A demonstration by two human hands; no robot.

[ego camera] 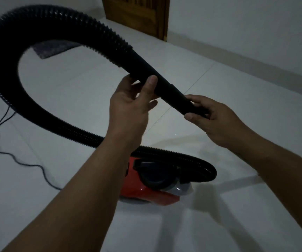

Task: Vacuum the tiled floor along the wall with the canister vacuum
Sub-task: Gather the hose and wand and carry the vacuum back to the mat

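Note:
A red canister vacuum (141, 190) with a black top sits on the white tiled floor (237, 110) just below my forearms. Its black ribbed hose (37, 22) loops up to the left and comes back down to a smooth black end tube (164, 86). My left hand (130, 104) grips that tube from below, thumb over its top. My right hand (213, 119) pinches the tube's free tip between thumb and fingers. The tube is held in the air, pointing down to the right.
A white wall with a low skirting (255, 66) runs along the right. A wooden door (139, 13) stands at the far end. A dark mat (53, 49) lies behind the hose loop. The power cord (19, 160) snakes across the floor at left.

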